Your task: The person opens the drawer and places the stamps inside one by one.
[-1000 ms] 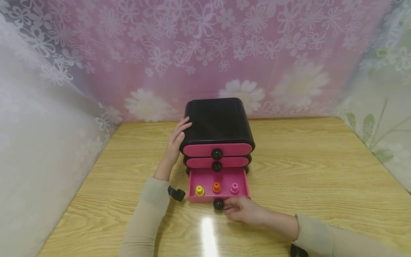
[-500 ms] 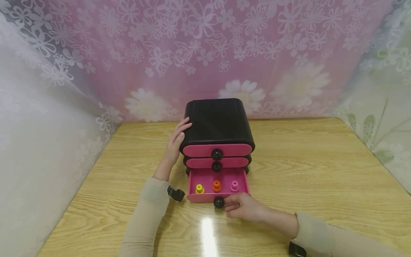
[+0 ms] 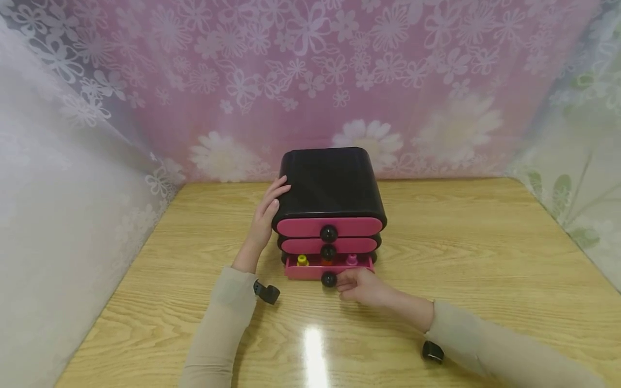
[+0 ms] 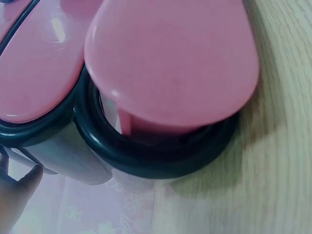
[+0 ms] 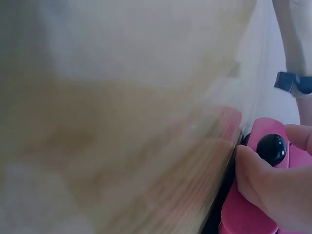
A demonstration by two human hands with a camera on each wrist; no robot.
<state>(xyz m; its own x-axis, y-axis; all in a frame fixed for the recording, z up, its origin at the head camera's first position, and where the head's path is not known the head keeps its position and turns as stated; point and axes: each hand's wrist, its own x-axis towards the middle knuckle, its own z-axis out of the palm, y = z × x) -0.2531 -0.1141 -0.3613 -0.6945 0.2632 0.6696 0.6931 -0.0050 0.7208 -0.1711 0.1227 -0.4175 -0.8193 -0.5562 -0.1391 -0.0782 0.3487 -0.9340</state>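
A black drawer cabinet (image 3: 330,183) with pink drawer fronts stands on the table. My left hand (image 3: 264,218) rests against its upper left side, fingers extended over the edge. The bottom drawer (image 3: 301,273) stands partly pulled out. At its black round knob (image 5: 271,149), my right hand (image 3: 366,287) holds on with thumb and fingers either side. Inside that drawer are a yellow peg-like piece (image 3: 303,261), an orange one (image 3: 327,262) mostly hidden behind the middle knob (image 3: 328,252), and a pink one (image 3: 352,260). In the left wrist view the drawer front (image 4: 175,58) juts from its black frame.
The wood-grain table (image 3: 461,258) extends around the cabinet. Behind it hangs a pink flowered curtain (image 3: 310,81), with pale curtains at both sides. A black strap device (image 3: 267,292) sits at the left wrist, another strap device (image 3: 433,352) at the right.
The bottom drawer has slid inward, away from me, and my right hand has moved with its knob. The pieces inside have gone back with it. My left hand stays in place.
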